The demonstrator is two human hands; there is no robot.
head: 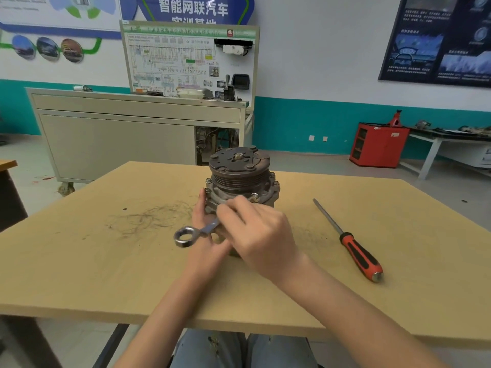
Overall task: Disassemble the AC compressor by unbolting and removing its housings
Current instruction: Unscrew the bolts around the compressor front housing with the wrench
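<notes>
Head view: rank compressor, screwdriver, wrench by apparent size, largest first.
1. AC compressor, bulkiest, though its lower part is hidden.
2. screwdriver, longer but slim.
3. wrench, mostly hidden under the right hand, so its true rank is unsure.

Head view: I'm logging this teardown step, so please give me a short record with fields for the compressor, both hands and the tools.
compressor: upright on table, pulley on top, flange bolts visible
left hand: against compressor's left side; grip partly hidden
right hand: grips wrench shank
wrench: ring end free, other end hidden near flange
screwdriver: lying on table right of compressor, untouched
</notes>
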